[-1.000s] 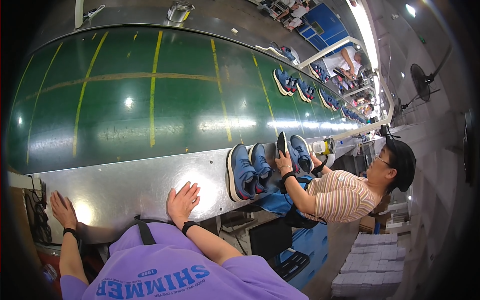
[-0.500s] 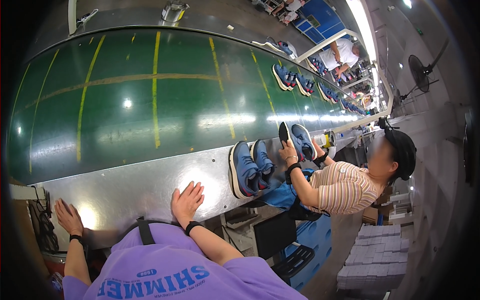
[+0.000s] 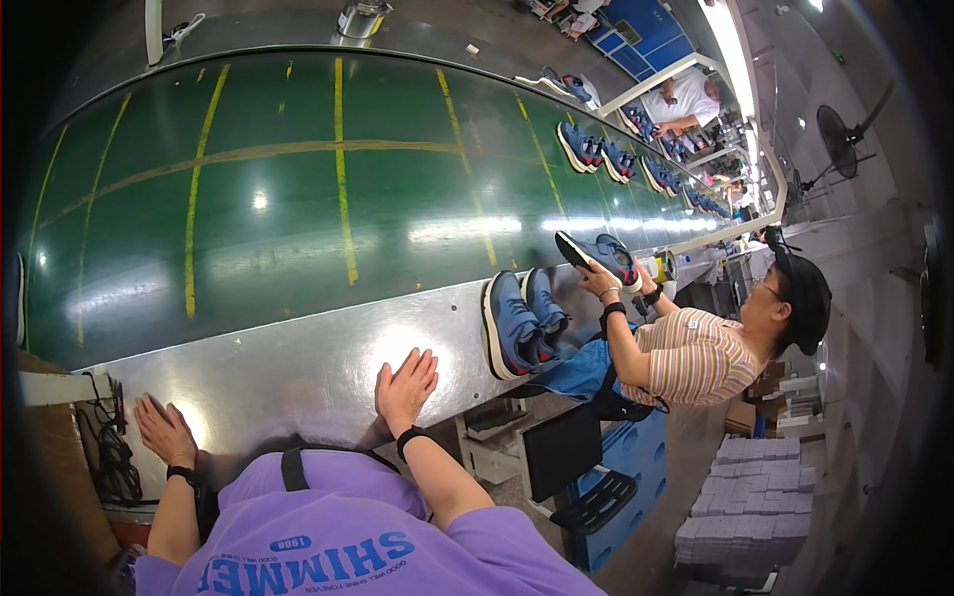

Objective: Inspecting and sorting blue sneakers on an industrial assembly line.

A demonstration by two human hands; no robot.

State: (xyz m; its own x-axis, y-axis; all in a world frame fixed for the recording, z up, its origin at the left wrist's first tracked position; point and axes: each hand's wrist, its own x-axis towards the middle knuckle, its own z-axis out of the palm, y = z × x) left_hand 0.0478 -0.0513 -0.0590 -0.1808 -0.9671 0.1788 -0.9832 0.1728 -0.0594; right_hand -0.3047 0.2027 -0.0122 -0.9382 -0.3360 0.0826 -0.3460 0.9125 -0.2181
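My left hand (image 3: 167, 434) lies flat on the metal ledge (image 3: 268, 372) at its left end, fingers stretched out and nothing in them. Farther right, my right hand (image 3: 406, 389) rests on the same ledge, palm down with the fingers extended. A pair of blue sneakers (image 3: 514, 323) with white soles and red accents stands on the ledge to the right of my right hand, apart from it. Beyond it, a co-worker in a striped shirt (image 3: 696, 353) holds another blue shoe (image 3: 606, 256) in both hands, its dark sole partly showing.
Alongside the ledge runs a green conveyor belt (image 3: 268, 223) with yellow lines; several pairs of blue shoes (image 3: 579, 147) sit on its far right part. A black chair (image 3: 564, 452) stands at lower right. Black cables (image 3: 111, 447) hang beside the ledge's left end. White stacks (image 3: 745, 497) stand farther right.
The whole view has shifted slightly, so the ledge and shoes appear farther right. The co-worker has tilted the shoes in their hands. My hands remain flat on the ledge.
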